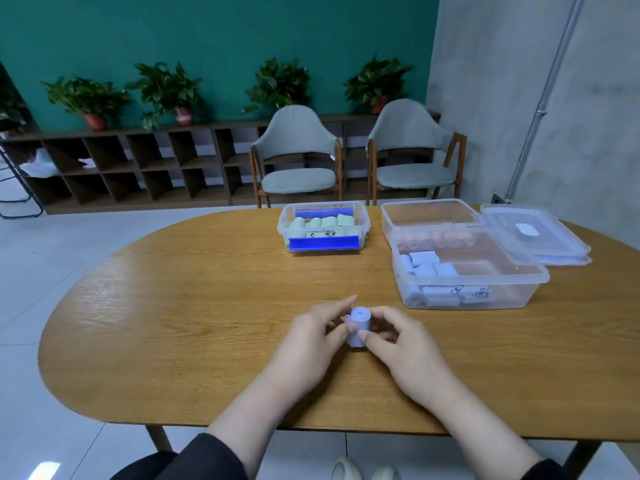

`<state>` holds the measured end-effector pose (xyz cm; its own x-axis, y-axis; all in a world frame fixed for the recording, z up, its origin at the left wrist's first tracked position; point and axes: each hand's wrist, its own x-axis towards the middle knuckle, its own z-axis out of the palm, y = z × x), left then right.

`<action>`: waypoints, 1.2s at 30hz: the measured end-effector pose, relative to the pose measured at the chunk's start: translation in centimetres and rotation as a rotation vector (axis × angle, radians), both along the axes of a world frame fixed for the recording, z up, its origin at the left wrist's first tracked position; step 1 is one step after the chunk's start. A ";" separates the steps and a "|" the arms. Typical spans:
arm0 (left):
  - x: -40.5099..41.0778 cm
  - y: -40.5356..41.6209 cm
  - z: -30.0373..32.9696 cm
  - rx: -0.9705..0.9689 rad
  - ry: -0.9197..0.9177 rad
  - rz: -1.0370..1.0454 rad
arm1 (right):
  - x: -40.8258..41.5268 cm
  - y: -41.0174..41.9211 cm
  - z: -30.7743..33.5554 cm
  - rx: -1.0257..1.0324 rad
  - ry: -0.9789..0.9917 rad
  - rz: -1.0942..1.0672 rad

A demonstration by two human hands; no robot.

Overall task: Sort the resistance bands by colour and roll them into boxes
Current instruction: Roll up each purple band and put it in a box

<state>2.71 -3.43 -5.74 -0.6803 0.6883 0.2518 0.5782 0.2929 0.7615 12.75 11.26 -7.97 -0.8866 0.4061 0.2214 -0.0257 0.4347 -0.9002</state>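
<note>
A pale blue resistance band (pixel 358 323), rolled into a small cylinder, sits between both hands just above the wooden table (pixel 194 306). My left hand (pixel 311 344) pinches it from the left and my right hand (pixel 405 348) pinches it from the right. A clear box (pixel 519 289) to the right holds several rolled blue bands (pixel 427 263). Behind that one, another clear box (pixel 429 211) holds orange-pink bands (pixel 436 240). A clear box with blue clips (pixel 323 243) at the back centre holds several rolled green bands (pixel 323 221).
Two clear lids (pixel 533 233) are stacked at the far right of the table. Two grey chairs (pixel 298 157) stand behind the table, with a low shelf (pixel 138 161) and potted plants along the green wall. The table's left half is bare wood.
</note>
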 end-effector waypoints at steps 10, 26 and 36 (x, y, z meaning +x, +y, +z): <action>1.1 3.5 2.8 0.401 -0.418 -0.090 | 2.7 2.4 4.2 -0.347 0.083 0.040; -2.6 14.4 -1.8 0.353 -0.044 0.075 | 1.4 18.8 11.4 0.295 -0.361 -0.444; -4.6 15.5 -2.6 0.278 0.010 -0.079 | -3.8 20.6 8.7 0.682 -0.863 -0.406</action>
<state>-1.90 12.04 -8.29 -0.6241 0.6425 0.4446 0.5988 0.0277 0.8004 8.91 31.91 0.69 -0.6822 0.7230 -0.1090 0.7309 0.6702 -0.1287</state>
